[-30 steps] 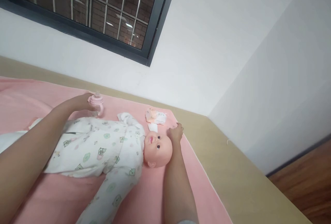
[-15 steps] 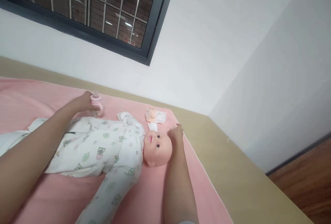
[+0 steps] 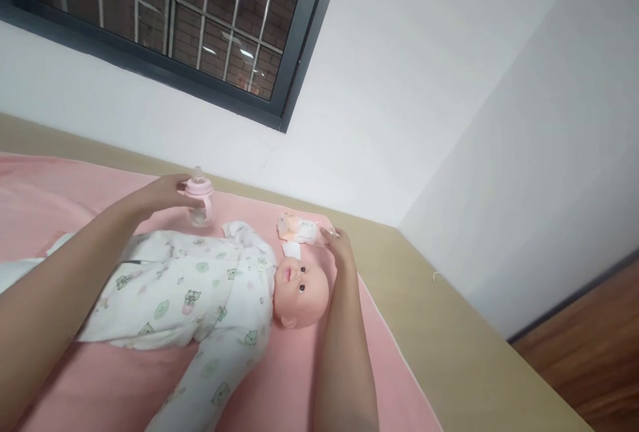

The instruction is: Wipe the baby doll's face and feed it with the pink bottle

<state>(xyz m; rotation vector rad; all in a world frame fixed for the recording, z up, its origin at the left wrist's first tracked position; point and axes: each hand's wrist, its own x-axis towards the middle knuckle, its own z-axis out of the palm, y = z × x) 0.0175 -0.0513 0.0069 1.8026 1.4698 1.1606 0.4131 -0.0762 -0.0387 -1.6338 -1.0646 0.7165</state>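
My left hand [image 3: 164, 194] is closed around a baby bottle [image 3: 199, 199] with a pink collar and handle, a clear body and a bare teat. It holds the bottle upright beyond the doll's body. On its back lies a baby doll [image 3: 301, 292] in white clothes with green bear prints, its head to the right. Past the head, my right hand [image 3: 339, 245] has its fingers bent together at the right end of a small white and orange soft packet [image 3: 299, 229]. Something pale shows at those fingertips, too small to name. A white square piece [image 3: 291, 250] lies between packet and head.
A pink sheet [image 3: 394, 379] covers much of the wooden surface [image 3: 424, 312]. Behind it stands a white wall [image 3: 379, 119] with a dark-framed, barred window [image 3: 210, 26]. Reddish-brown wood [image 3: 589, 345] shows at the lower right.
My left hand has moved right with the bottle, which now shows more fully. My right hand has shifted slightly up and left, to the packet's end. The doll lies as before.
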